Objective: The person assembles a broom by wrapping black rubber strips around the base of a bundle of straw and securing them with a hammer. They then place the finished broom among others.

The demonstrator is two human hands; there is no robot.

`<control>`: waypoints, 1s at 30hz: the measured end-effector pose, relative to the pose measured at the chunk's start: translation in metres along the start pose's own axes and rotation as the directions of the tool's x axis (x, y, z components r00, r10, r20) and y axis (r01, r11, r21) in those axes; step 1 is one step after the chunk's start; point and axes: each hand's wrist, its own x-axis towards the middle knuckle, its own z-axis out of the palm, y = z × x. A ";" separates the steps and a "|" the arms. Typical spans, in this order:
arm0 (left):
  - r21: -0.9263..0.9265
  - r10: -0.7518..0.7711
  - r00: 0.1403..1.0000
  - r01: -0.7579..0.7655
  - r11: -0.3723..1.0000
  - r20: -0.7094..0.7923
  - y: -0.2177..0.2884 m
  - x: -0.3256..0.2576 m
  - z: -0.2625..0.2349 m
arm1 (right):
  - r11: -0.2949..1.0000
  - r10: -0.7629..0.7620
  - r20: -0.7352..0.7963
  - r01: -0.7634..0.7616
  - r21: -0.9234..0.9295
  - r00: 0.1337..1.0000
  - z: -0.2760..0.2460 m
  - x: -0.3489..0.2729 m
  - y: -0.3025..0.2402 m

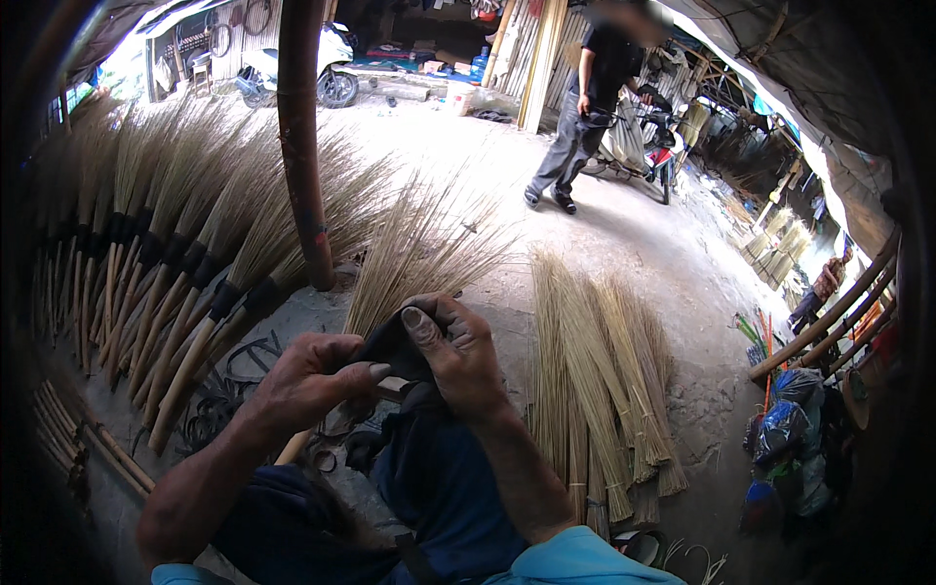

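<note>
Dusty workshop floor [634, 253], black band [395, 343] pinched in left hand [312, 375] and right hand [458, 356] grip

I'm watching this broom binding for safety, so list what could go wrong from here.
1. Both the left hand and the right hand pinch the black band around the stick broom; if the grip slips, the band may loosen and the sticks splay.
2. The stiff stick ends fan out near the bare fingers, so a poke seems possible.
3. Loose black straps lie on the ground by the knees and might snag.
</note>
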 end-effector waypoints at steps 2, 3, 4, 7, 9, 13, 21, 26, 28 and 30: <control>0.076 -0.032 0.999 0.031 0.997 0.016 -0.002 -0.002 -0.003 | 1.000 -0.009 0.006 0.009 -0.002 1.000 0.000 0.000 0.000; 0.102 -0.066 0.998 0.063 0.993 0.026 -0.002 -0.002 -0.005 | 1.000 -0.016 0.007 0.016 -0.005 1.000 -0.001 0.000 0.000; 0.129 -0.099 0.994 0.094 0.987 0.034 -0.001 -0.003 -0.007 | 1.000 -0.024 0.005 0.024 -0.016 1.000 -0.001 0.000 0.000; 0.159 -0.178 0.984 0.178 0.971 -0.014 0.002 -0.004 -0.007 | 0.999 -0.038 -0.003 0.038 -0.037 0.999 -0.001 0.000 -0.001; 0.213 -0.231 0.972 0.233 0.949 -0.036 0.007 -0.005 -0.009 | 0.999 -0.035 -0.013 0.034 -0.037 0.999 -0.001 0.000 -0.002; 0.374 -0.294 0.953 0.301 0.877 -0.078 0.012 -0.005 -0.014 | 0.996 0.083 -0.022 -0.082 0.031 0.996 -0.001 0.001 -0.002; 0.091 0.060 0.948 -0.033 0.995 -0.312 0.012 0.005 -0.015 | 0.998 0.005 0.276 0.013 -0.065 0.961 0.001 0.000 -0.003; -0.055 -0.030 0.996 0.026 0.998 -0.082 0.016 0.017 -0.008 | 0.996 0.043 0.274 -0.020 -0.088 0.961 0.001 -0.002 -0.006; -0.077 -0.068 0.998 0.067 0.995 -0.017 0.017 0.022 -0.008 | 0.994 0.052 0.240 -0.028 -0.104 0.969 -0.001 -0.001 -0.007; -0.057 -0.043 0.999 0.043 0.997 -0.002 0.015 0.024 -0.006 | 0.991 0.030 0.198 -0.003 -0.135 0.980 -0.002 -0.001 -0.007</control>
